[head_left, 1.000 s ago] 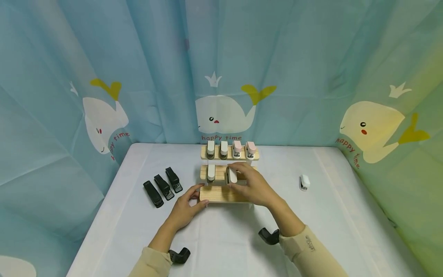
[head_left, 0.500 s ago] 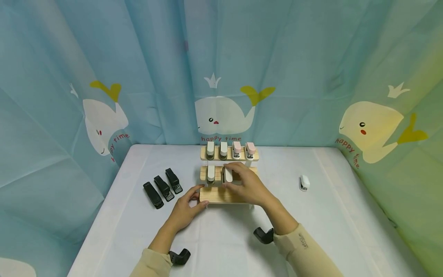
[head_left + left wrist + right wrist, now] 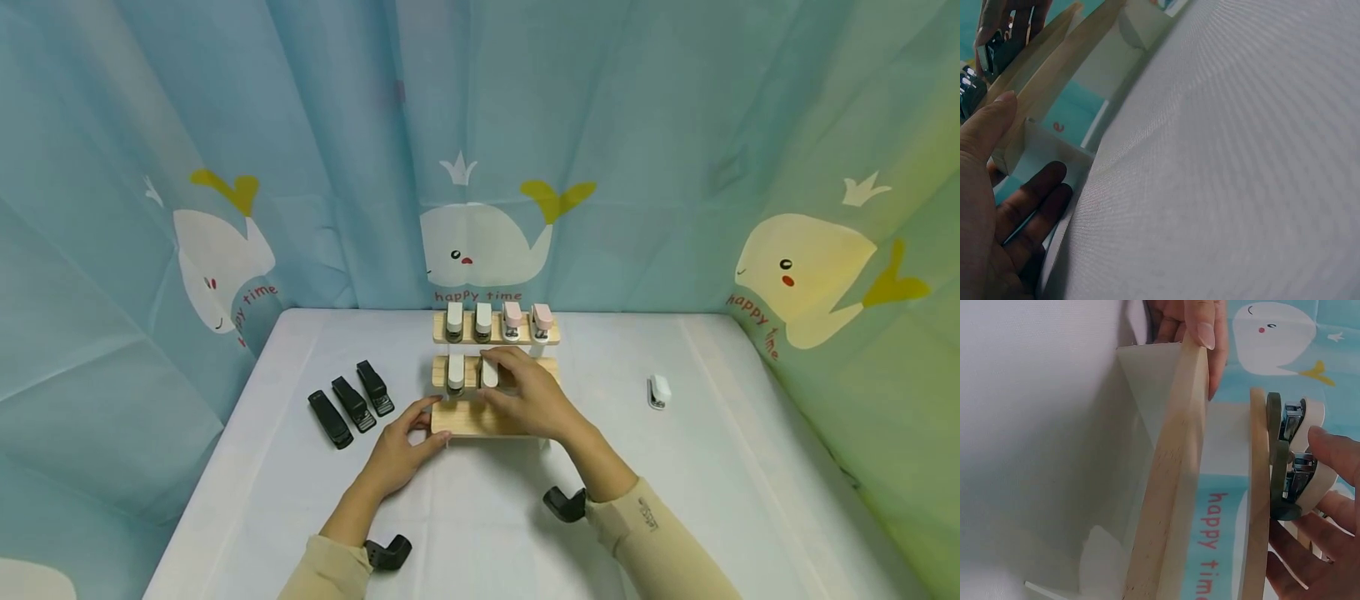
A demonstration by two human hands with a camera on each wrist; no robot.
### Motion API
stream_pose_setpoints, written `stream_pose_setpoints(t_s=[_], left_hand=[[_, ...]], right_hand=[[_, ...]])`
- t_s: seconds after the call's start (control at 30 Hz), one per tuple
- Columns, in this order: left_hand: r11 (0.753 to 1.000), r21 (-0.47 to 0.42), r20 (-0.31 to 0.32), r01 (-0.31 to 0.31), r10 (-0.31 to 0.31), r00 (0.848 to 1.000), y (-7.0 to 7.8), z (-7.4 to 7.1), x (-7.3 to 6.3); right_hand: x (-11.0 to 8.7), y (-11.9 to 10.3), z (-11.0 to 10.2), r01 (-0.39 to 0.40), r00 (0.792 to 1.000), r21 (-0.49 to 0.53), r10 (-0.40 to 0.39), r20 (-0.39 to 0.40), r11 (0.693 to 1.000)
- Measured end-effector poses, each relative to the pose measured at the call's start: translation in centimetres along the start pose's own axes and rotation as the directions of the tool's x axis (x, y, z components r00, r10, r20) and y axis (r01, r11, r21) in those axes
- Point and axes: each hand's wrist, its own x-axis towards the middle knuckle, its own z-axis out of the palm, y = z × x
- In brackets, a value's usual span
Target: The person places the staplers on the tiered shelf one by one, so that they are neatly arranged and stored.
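The right hand (image 3: 534,398) pinches a white stapler (image 3: 490,374); its thumb and fingers are clamped on the two sides of the body. This stapler is directly between the fingertips, upright on the middle shelf (image 3: 551,371) of a wooden rack (image 3: 495,427); in the right wrist view its dark green base seems to touch the wood. Just to the left of these fingertips stands a similar stapler (image 3: 456,372). Beyond the fingertips, on the highest shelf (image 3: 498,328), are two white-topped staplers (image 3: 454,320) and two pink staplers (image 3: 512,317).

The left hand (image 3: 401,454) grips the left end of the lowest shelf (image 3: 465,417), thumb on the board and the other fingers around the end, some of them apart from each other. Outward from them, near, three black staplers (image 3: 353,404) lie on the table (image 3: 285,500); well apart from the right fingers is a small stapler (image 3: 659,390).

The held stapler is probably light, stiff and a little smooth, not very fragile, but its hinged top may move under pressure. It is better to take it by both sides, low near the base. The rack looks light, so a steadying hand seems useful.
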Motion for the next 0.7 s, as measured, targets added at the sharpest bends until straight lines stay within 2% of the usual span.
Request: stream_pose_setpoints(t_s=[0.7], left_hand=[[1.0, -0.002, 0.007, 0.0, 0.0, 1.0, 0.28, -0.13, 0.02]], right_hand=[[0.41, -0.12, 0.37, 0.033, 0.999, -0.004, -0.033, 0.001, 0.999]])
